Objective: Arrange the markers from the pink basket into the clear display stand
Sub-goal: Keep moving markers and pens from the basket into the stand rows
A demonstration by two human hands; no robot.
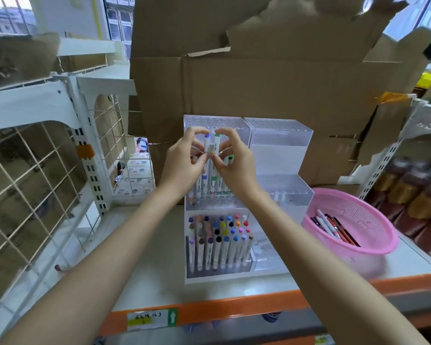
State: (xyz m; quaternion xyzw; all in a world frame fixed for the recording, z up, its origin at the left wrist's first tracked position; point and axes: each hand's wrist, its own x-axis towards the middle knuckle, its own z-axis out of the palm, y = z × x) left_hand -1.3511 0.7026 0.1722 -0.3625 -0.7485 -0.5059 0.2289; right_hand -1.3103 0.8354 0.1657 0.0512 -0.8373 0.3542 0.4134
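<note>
The clear display stand (281, 135) rises in steps at the middle of the shelf. Its lowest tier holds several upright markers with coloured caps (219, 235). Over the middle tier, my left hand (184, 160) pinches a blue-capped marker (206, 143) and my right hand (234, 160) pinches a green-capped marker (217, 143), both upright and side by side. More markers stand in the middle tier below my fingers, partly hidden. The pink basket (373, 220) sits to the right of the stand with several markers (334, 227) lying in it.
Torn cardboard sheets (259, 70) stand behind the stand. A white wire rack (47, 150) fills the left. Brown bottles (423, 195) line the right side. The shelf's orange front edge (234, 307) runs below my forearms.
</note>
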